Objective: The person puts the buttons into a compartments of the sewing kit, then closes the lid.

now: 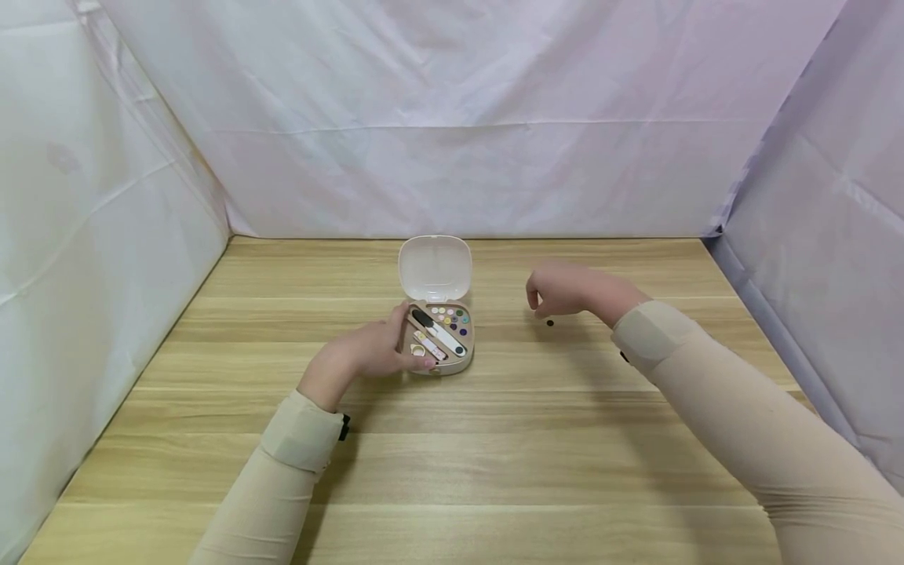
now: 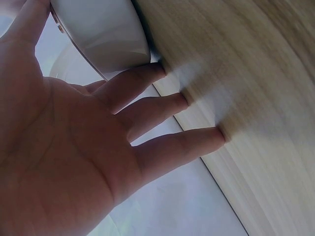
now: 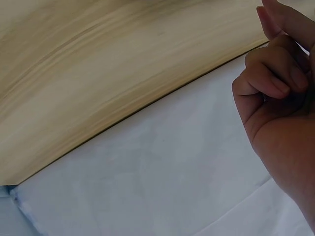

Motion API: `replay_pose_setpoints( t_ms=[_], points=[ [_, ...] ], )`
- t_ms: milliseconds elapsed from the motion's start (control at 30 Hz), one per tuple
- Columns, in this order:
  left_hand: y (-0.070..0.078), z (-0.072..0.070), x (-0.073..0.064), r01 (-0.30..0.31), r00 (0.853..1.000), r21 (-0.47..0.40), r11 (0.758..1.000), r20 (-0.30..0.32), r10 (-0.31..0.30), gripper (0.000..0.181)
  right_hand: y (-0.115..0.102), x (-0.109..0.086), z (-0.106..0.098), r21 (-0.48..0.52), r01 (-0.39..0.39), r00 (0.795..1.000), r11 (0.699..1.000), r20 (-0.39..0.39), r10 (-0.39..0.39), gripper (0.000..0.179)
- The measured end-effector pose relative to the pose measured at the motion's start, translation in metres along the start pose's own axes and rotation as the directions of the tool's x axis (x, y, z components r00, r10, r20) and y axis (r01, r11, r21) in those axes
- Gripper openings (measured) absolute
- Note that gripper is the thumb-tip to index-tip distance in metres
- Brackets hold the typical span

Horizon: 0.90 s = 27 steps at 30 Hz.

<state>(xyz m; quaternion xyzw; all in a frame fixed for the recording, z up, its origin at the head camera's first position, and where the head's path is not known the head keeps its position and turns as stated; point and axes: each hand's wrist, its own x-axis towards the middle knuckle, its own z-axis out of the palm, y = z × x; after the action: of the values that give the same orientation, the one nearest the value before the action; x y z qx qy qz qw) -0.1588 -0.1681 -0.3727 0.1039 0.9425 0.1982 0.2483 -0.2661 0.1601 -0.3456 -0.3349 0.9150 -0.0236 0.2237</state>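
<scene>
An open sewing kit (image 1: pixel 466 361) has its pale lid (image 1: pixel 435 267) raised at the back. My left hand (image 1: pixel 370 349) holds it from the left, thumb on the front rim and index finger along the back left. In the left wrist view the other fingertips (image 2: pixel 216 135) rest on the tabletop beside the kit's white wall (image 2: pixel 110 37). My right hand (image 1: pixel 561 292) hovers low right of the kit, close by a small black button (image 1: pixel 550 322) on the table. Its lower fingers (image 3: pixel 275 73) are curled towards the palm; thumb and index tips are near each other with nothing visible between them.
Inside the kit lie several coloured buttons (image 1: pixel 453 319), a black-and-white tool (image 1: pixel 446 339), a small pink-and-yellow item (image 1: pixel 429 345) and a ring-shaped piece (image 1: pixel 417 350). White cloth (image 1: pixel 452 157) hangs behind the wooden table (image 1: pixel 494 471) and along both sides.
</scene>
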Motion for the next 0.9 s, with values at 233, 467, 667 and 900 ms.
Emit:
replay_pose_setpoints(
  t_ms=[233, 467, 667, 900],
  points=[
    [0.000, -0.001, 0.000, 0.005, 1.000, 0.003, 1.000, 0.002, -0.005, 0.127, 0.015, -0.007, 0.008, 0.014, -0.045, 0.999, 0.999, 0.018, 0.045, 0.007],
    [0.000, -0.001, 0.001, 0.012, 1.000, 0.003, 1.000, 0.000, -0.012, 0.127, 0.021, -0.008, 0.011, 0.032, -0.065, 0.998, 0.997, 0.020, 0.065, 0.009],
    [0.002, -0.001, 0.001, 0.016, 1.000, 0.003, 1.000, 0.001, -0.016, 0.127, 0.026, -0.008, 0.016, 0.030, -0.074, 0.997, 0.997, 0.015, 0.074, 0.008],
    [0.003, -0.001, 0.002, 0.017, 1.000, 0.005, 1.000, -0.001, -0.017, 0.126, 0.030, -0.006, 0.021, 0.049, -0.076, 0.997, 0.996, 0.002, 0.076, 0.006]
  ],
)
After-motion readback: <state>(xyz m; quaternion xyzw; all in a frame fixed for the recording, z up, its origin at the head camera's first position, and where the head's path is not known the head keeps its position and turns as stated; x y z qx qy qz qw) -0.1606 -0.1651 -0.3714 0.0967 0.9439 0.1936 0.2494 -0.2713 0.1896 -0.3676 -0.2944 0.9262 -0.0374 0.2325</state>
